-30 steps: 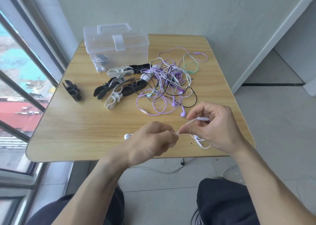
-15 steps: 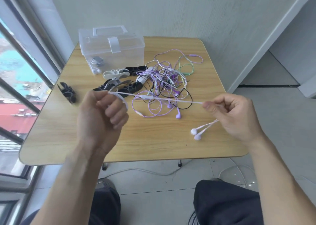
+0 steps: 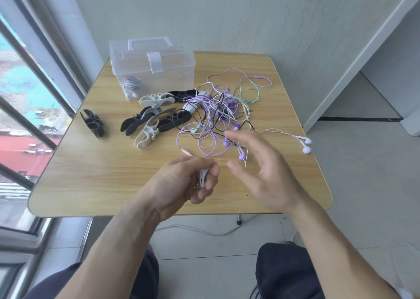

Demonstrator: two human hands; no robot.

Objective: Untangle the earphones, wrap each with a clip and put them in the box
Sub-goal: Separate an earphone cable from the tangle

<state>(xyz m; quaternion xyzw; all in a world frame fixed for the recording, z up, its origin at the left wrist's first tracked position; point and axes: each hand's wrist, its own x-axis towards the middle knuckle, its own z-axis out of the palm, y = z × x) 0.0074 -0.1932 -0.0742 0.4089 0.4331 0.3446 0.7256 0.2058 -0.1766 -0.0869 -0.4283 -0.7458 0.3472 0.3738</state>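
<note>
I see my left hand (image 3: 189,180) at frame centre with fingers curled round coils of the white earphone cable (image 3: 203,176), while my right hand (image 3: 261,169) spreads blurred, relaxed fingers just beside it. That cable's earbuds (image 3: 306,146) lie at the table's (image 3: 91,185) right edge, the tangled purple earphones (image 3: 211,126) above centre, the clear lidded box (image 3: 152,66) upper left; no writing is legible.

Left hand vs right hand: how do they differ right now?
The left hand has its fingers curled round a coil of white earphone cable; the right hand is open, fingers spread and motion-blurred. The left grips, while the right holds nothing firmly. Both hover over the table near its front edge.
</note>
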